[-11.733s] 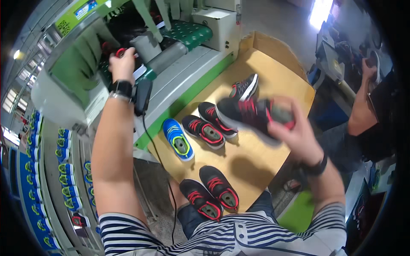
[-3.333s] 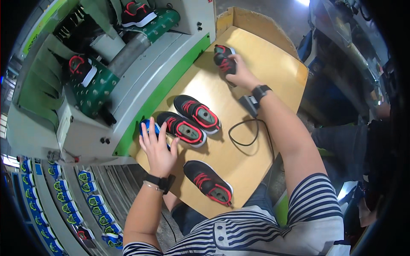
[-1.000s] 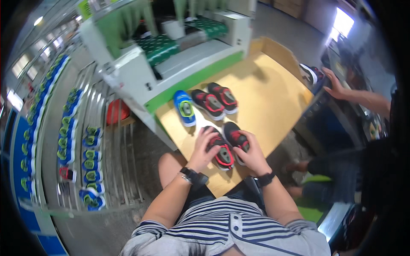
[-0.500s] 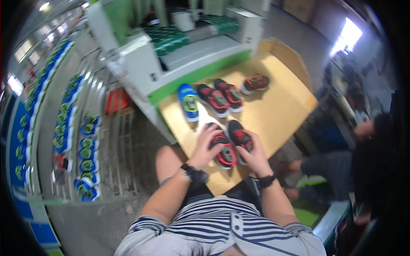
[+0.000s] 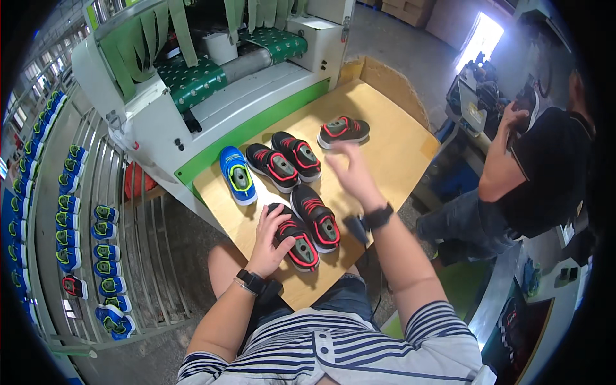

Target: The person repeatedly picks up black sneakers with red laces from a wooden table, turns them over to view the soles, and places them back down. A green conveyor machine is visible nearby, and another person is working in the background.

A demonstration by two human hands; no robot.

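My left hand [image 5: 273, 239] is closed over a black sneaker with red trim [image 5: 300, 245] at the near end of the light wooden table [image 5: 385, 170], fingers over the toe and thumb near the opening. Against it on the right lies a matching sneaker [image 5: 316, 218], untouched. My right hand [image 5: 350, 168] is blurred, its fingers stretched out and empty, just short of a single dark sneaker with red trim [image 5: 343, 131] lying sideways at the far side. Two more black-and-red sneakers [image 5: 273, 165] [image 5: 297, 156] stand side by side, left of centre, beside a blue sneaker with lime trim [image 5: 237, 176].
Beyond the table stands a white and green machine [image 5: 250, 90] with a green belt [image 5: 192, 80] and hanging strips [image 5: 183, 32]. Racks [image 5: 157, 256] on the left carry rows of blue sneakers [image 5: 67, 221]. At right, a person in dark clothes [image 5: 545, 160] holds a shoe [image 5: 527, 106].
My right hand has let go of the right sneaker of the near pair and moved away toward the far sneaker. My left hand stays on its sneaker. The view has shifted.
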